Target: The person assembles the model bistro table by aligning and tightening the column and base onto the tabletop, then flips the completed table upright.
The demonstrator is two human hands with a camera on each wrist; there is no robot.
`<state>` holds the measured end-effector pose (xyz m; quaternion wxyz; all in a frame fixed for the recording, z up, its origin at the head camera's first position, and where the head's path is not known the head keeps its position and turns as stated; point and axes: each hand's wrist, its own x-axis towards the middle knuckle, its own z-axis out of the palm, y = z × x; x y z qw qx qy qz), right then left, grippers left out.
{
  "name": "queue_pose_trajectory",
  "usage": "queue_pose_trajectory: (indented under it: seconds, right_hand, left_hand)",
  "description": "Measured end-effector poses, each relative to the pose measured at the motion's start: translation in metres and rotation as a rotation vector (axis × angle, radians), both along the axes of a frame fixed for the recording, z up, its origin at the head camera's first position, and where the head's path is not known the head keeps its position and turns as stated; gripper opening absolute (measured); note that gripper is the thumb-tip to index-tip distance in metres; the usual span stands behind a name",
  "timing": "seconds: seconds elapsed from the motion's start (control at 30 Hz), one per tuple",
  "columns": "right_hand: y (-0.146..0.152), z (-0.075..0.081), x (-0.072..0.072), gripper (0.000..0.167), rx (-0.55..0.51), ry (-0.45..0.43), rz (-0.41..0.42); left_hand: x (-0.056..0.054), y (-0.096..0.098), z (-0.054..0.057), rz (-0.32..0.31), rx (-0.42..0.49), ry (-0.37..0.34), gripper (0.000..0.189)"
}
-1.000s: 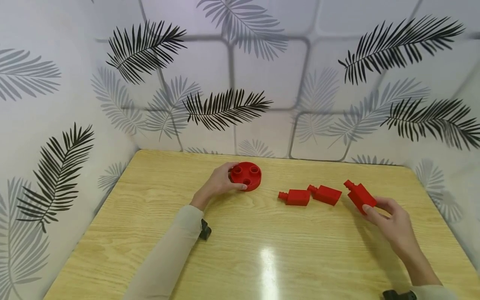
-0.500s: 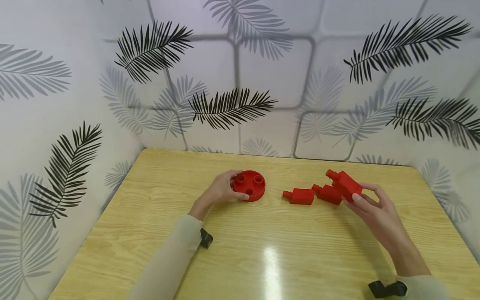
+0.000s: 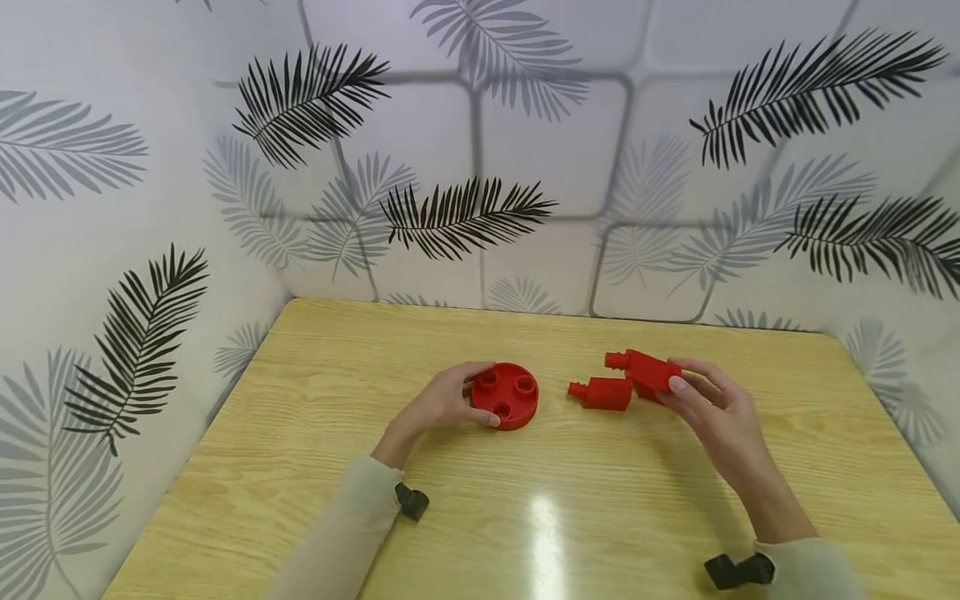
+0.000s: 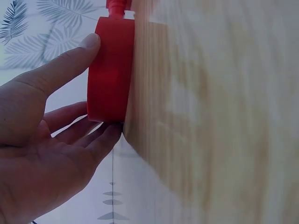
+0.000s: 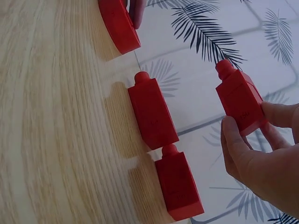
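My left hand [image 3: 442, 398] holds a red round disc [image 3: 522, 410] with three raised ring sockets on its top. In the left wrist view, the thumb lies against the side of the disc [image 4: 111, 70] and the fingers reach round its far edge. A red bottle-shaped block [image 3: 645, 368] with a ridged neck is pinched between the thumb and fingers of my right hand [image 3: 716, 421]. It is raised above the table, its neck pointing left. Two similar blocks lie below: one block [image 3: 609, 394] shows fully, while the other block [image 5: 180, 184] is mostly hidden in the head view.
A light wood-grain table [image 3: 480, 517] carries everything. Its back edge meets a pale wall [image 3: 540, 167] printed with leaves, and another wall rises at the left. Black straps [image 3: 412, 502] sit at both wrists.
My right hand has carried its block leftward, over the lying blocks. My left hand has drawn the disc nearer to me along the table. The two lying blocks have stayed put.
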<state>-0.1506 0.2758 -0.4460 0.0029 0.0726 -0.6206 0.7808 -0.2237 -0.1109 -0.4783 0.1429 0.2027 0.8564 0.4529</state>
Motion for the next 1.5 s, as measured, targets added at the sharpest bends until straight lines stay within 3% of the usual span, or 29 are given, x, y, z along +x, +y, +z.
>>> queue_pose_trajectory:
  seconds: [0.23, 0.5, 0.63, 0.9, 1.23, 1.5]
  right_hand:
    - [-0.023, -0.001, -0.004, 0.040, 0.111, -0.001, -0.092]
    - [-0.049, -0.004, -0.011, 0.043, 0.218, -0.017, -0.121]
    - [-0.058, -0.007, -0.013, 0.047, 0.261, -0.034, -0.148]
    - [-0.072, -0.017, -0.012, 0.052, 0.374, -0.028, -0.160]
    - [-0.080, -0.024, -0.011, 0.048, 0.381, 0.005, -0.171]
    - [-0.089, -0.029, -0.009, 0.044, 0.426, 0.078, -0.145]
  left_hand:
    - [0.014, 0.003, -0.001, -0.002, -0.016, 0.020, 0.088]
    - [0.024, 0.005, 0.000, -0.002, 0.013, 0.047, 0.087]
    - [0.026, 0.008, -0.001, -0.015, 0.009, 0.063, 0.087]
    - [0.030, 0.006, -0.002, -0.025, 0.054, 0.014, 0.088]
    - [0.032, 0.007, 0.002, -0.048, 0.063, 0.020, 0.088]
    - [0.032, 0.009, -0.001, -0.048, 0.057, 0.029, 0.087]
